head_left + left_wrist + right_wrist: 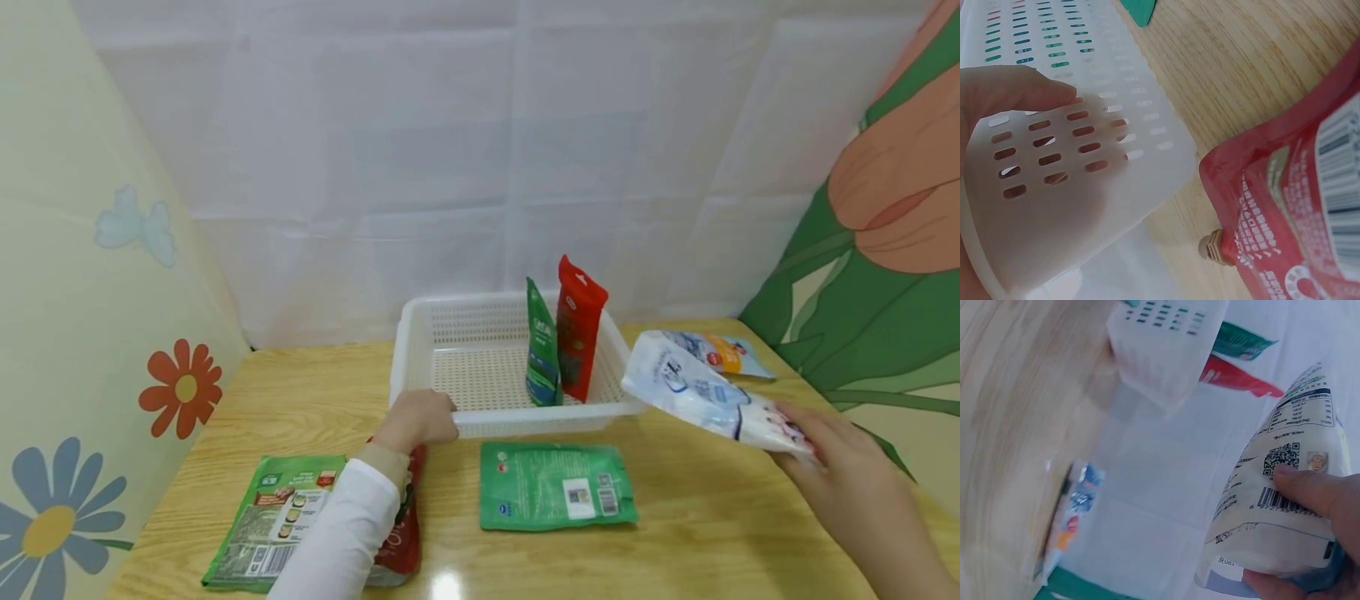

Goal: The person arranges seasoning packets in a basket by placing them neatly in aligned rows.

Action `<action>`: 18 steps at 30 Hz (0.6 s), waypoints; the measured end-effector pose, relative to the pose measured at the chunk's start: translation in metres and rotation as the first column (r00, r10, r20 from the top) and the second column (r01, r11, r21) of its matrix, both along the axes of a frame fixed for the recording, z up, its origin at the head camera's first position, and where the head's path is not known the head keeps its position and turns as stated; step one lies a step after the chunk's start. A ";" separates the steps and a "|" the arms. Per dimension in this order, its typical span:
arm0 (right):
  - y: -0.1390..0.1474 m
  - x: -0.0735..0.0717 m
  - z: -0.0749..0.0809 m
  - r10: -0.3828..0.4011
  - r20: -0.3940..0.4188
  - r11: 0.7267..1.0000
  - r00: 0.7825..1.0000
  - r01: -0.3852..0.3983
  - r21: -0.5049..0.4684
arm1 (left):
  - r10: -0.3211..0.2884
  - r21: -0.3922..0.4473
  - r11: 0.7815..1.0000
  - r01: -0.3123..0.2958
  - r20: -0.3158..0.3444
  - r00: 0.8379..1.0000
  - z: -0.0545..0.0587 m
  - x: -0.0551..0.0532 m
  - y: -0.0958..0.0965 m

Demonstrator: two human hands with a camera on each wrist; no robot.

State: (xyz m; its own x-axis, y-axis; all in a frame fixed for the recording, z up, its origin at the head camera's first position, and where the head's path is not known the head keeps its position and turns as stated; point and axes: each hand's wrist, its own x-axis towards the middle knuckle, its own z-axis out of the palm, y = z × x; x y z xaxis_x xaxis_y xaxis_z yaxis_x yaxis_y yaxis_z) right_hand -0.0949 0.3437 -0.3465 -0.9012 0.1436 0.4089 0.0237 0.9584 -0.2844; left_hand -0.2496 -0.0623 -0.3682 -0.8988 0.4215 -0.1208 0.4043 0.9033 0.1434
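My left hand (422, 417) grips the near left corner of a white plastic basket (525, 423). In the left wrist view its thumb (1041, 94) lies on the outside of the slotted wall, with the fingers showing dimly through the plastic. A green packet (542, 354) and a red packet (581, 333) stand upright in the basket's right part. Over the table to the right of the basket, my right hand (847, 467) holds a white and light-blue bag (697, 392) by its lower end, thumb across the printed back (1285, 456).
A green pouch (551, 492) lies before the basket. At front left are a green packet (262, 525) and a red spouted pouch (1272, 206), partly behind my left arm. A blue and orange packet (738, 357) lies at back right. White cloth (450, 167) hangs behind the table.
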 end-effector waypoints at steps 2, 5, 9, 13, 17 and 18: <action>-0.008 0.003 0.000 0.045 -0.063 0.999 0.997 -0.044 0.014 | 0.002 0.002 1.000 -0.002 0.008 1.000 -0.001 0.000 0.000; -0.019 0.007 0.001 0.105 -0.113 0.994 0.988 -0.102 0.036 | 0.001 0.008 1.000 -0.001 0.018 1.000 0.000 0.000 0.000; -0.030 0.013 0.001 0.159 -0.132 0.986 0.978 -0.151 0.065 | 0.001 0.016 1.000 -0.001 0.022 1.000 0.002 0.002 0.000; -0.040 0.017 -0.001 0.202 -0.143 0.977 0.969 -0.191 0.091 | -0.007 0.016 1.000 0.006 0.024 1.000 0.003 0.004 -0.001; -0.048 0.020 0.000 0.218 -0.106 0.973 0.970 -0.208 0.099 | -0.042 0.065 0.997 0.041 0.007 0.999 0.000 0.005 -0.004; -0.049 0.021 0.000 0.217 -0.095 0.973 0.971 -0.208 0.099 | -0.053 0.087 0.995 0.053 0.001 0.999 -0.001 0.006 -0.006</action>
